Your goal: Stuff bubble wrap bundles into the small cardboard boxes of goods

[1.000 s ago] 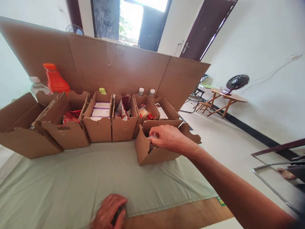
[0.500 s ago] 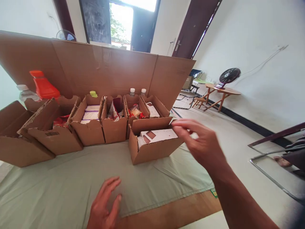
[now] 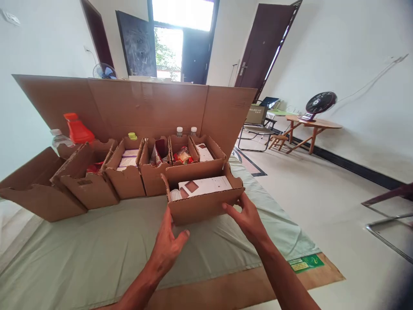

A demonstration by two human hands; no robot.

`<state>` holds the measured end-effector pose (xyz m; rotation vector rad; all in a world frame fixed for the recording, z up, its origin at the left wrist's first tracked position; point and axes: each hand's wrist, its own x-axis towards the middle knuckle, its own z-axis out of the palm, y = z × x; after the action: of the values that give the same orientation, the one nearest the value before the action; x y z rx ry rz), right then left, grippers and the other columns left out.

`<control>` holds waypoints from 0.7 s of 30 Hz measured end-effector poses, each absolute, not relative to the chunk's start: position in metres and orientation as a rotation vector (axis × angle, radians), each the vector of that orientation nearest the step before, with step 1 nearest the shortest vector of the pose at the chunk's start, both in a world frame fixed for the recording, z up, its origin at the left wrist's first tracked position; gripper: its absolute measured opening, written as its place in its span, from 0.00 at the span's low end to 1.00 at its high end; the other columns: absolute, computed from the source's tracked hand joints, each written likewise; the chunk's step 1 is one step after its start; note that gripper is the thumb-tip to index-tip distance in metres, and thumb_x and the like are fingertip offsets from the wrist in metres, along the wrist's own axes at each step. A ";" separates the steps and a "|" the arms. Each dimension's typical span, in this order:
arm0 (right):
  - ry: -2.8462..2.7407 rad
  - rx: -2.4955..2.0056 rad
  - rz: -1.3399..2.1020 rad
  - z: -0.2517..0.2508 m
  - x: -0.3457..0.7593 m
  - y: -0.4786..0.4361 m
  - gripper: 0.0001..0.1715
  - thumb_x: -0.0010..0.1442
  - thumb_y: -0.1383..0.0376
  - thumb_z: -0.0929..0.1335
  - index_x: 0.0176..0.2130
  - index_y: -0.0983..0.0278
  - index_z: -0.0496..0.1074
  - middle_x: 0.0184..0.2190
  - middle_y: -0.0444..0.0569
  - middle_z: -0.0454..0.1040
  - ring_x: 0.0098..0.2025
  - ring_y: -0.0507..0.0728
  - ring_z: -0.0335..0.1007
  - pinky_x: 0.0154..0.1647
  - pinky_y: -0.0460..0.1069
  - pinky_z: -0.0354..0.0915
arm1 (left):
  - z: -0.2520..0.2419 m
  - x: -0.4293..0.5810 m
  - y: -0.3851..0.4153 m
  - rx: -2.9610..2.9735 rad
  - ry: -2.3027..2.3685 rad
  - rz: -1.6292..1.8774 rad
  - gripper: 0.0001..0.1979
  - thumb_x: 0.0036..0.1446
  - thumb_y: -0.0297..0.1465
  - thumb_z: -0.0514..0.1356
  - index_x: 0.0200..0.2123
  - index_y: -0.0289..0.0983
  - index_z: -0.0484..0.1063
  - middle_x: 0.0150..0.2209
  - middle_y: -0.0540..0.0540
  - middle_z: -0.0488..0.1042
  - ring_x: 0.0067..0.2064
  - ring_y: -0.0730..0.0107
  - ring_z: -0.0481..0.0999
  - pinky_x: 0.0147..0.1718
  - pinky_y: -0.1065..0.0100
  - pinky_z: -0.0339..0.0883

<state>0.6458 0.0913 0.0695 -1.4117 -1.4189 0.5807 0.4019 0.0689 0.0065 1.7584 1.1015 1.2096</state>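
Note:
A cardboard bin (image 3: 203,209) stands crosswise in front of the row, with a white carton (image 3: 209,185) and a white rolled item (image 3: 175,195) inside. My left hand (image 3: 166,243) is at its left end, fingers against the corner and thumb apart in front. At the opposite end, my right hand (image 3: 247,217) grips the bin, with its thumb on the front wall and its fingers partly hidden behind the end. Behind stands a row of similar bins, among them one with white packs (image 3: 128,160), one with a dark red packet (image 3: 158,155) and one with red snack packets (image 3: 183,156).
A tall cardboard panel (image 3: 148,103) rises behind the bins. A red-orange bottle (image 3: 79,131) and several clear bottles show between them. Pale green cloth (image 3: 106,245) covers the surface. To the right are a folding chair (image 3: 256,122) and a fan (image 3: 319,103) on a wooden table (image 3: 318,123).
My right hand has come down from above the bin's right end to grip it. My left hand has moved up to its left end. The view has shifted, and the bin has turned slightly.

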 end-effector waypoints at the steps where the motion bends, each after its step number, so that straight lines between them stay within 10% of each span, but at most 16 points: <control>1: -1.428 -1.390 0.554 0.076 0.642 0.083 0.28 0.55 0.52 0.73 0.51 0.62 0.70 0.49 0.55 0.78 0.48 0.64 0.74 0.51 0.60 0.69 | 0.016 0.395 0.061 1.731 1.107 1.204 0.35 0.62 0.29 0.55 0.70 0.43 0.47 0.65 0.37 0.65 0.62 0.55 0.71 0.58 0.49 0.70; 21: -1.316 -1.237 0.610 0.069 0.643 0.043 0.31 0.60 0.50 0.72 0.59 0.58 0.70 0.55 0.54 0.76 0.57 0.65 0.71 0.58 0.58 0.66 | 0.016 0.399 0.004 1.648 1.279 1.274 0.41 0.59 0.30 0.59 0.73 0.40 0.45 0.69 0.37 0.61 0.70 0.47 0.57 0.67 0.47 0.56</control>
<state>0.6432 0.0426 0.0691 -1.2367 -1.3158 0.6103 0.3995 0.0042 0.0163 1.6481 1.2787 1.2738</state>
